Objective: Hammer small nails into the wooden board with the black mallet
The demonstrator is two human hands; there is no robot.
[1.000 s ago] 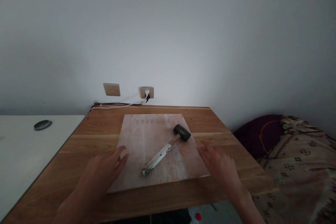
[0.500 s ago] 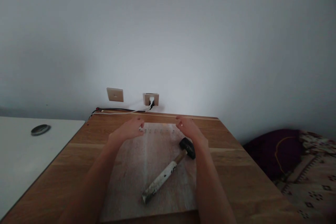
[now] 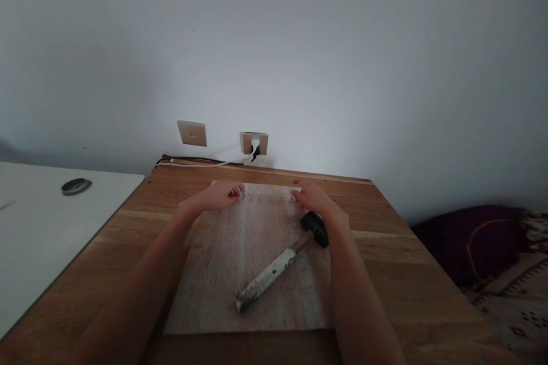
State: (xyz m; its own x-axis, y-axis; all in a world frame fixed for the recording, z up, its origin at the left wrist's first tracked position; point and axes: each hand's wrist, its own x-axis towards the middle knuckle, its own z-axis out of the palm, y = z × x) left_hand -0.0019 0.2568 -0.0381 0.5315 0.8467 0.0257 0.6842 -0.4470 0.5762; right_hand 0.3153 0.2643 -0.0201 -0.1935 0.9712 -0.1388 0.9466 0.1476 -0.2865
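Observation:
A pale, whitish board (image 3: 214,274) lies flat on the wooden tabletop. Several small upright pieces that look like nails (image 3: 260,198) form a row near its far edge. My left hand (image 3: 220,194) is at the far left corner of the board, with fingers curled together; anything between them is too small to make out. At the far right end of the row is my right hand (image 3: 314,195), its thumb and forefinger apart and nothing visible between them. A hammer (image 3: 274,268) with a black head and a white, worn handle rests diagonally on the board, its head beside my right forearm.
The wooden table (image 3: 385,274) stands against a white wall. A plugged-in socket (image 3: 261,143) and cables (image 3: 201,163) are at the back. To the left, a white surface (image 3: 29,239) carries a round dark lid-like dish (image 3: 76,186). Patterned and purple fabric (image 3: 471,245) lies at the right.
The view has tipped down slightly, so everything sits higher in the picture. My right fingers have come a little nearer to the row's right end. The hammer stays on the board.

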